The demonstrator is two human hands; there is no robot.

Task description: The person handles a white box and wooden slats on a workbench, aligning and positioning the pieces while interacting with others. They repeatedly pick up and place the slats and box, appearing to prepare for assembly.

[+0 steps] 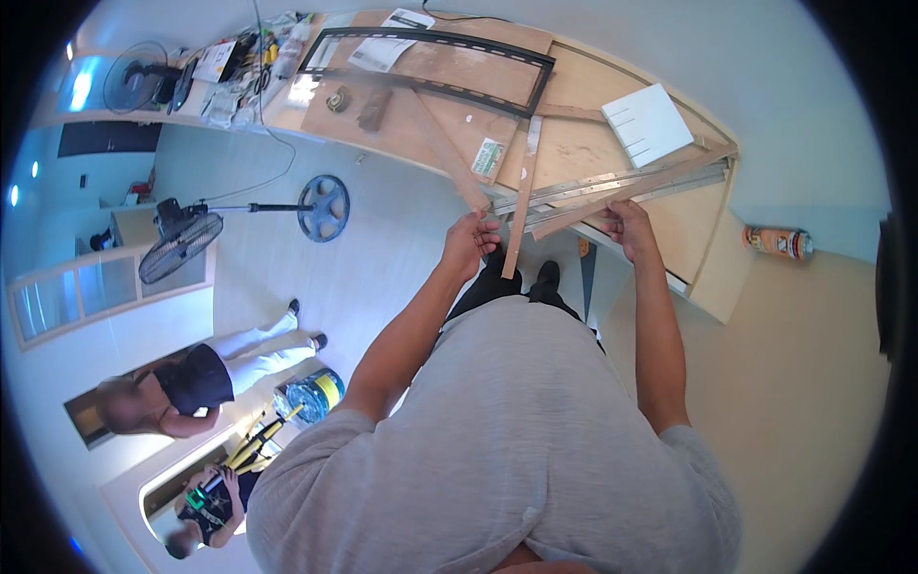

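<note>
Two slim metal rails (656, 180), which look like drawer slides, lie at a slant over the front edge of the pale wooden worktop. A long wooden strip (660, 187) crosses them, and my right hand (628, 231) has its thumb and fingers closed at the strip's near edge. Another narrow strip with small holes (522, 199) lies across the rails' left part and juts past the edge toward me. My left hand (469, 243) is beside the rails' left ends, palm partly up, fingers loosely bent and apart, with nothing visible in it. A broader wooden board (442, 148) slants down to that spot.
On the worktop (574, 148) lie a black slotted metal frame (430, 36), a white square panel (647, 124) and a tape measure (338, 99). Tools clutter its left end. A standing fan (182, 247) and two people are to the left; an orange can (776, 243) is right.
</note>
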